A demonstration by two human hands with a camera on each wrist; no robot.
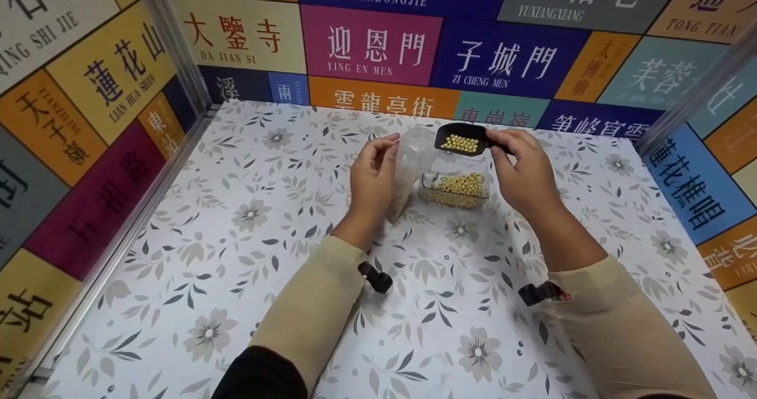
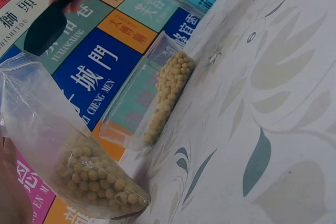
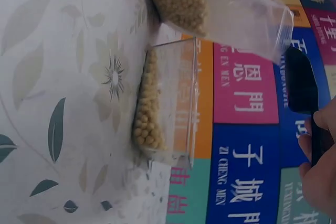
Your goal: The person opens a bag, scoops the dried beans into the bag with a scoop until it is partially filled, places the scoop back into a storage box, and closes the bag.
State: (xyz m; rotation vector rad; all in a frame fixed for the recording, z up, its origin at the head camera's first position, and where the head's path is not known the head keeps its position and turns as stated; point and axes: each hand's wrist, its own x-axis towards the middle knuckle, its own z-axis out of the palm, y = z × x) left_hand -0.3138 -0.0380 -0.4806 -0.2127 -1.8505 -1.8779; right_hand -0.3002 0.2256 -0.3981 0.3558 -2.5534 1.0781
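My left hand (image 1: 372,180) pinches a clear plastic bag (image 2: 47,114) near its top. Round, pale yellow beans that look like soybeans (image 2: 94,182) fill its lower part, and its bottom touches the table. In my right hand (image 1: 526,174) is the handle of a black scoop (image 1: 441,134), raised beside the bag's mouth. A layer of the same beans (image 1: 461,143) lies in the scoop. Below the scoop and right of the bag, a clear rectangular container (image 3: 191,103) stands on the table with beans heaped in it.
A white cloth with grey leaves and flowers covers the table (image 1: 284,281). Colourful panels with lettering (image 1: 372,47) rise behind it and on both sides, with metal posts (image 1: 180,38) at the corners. Dark straps (image 1: 375,278) sit at both wrists.
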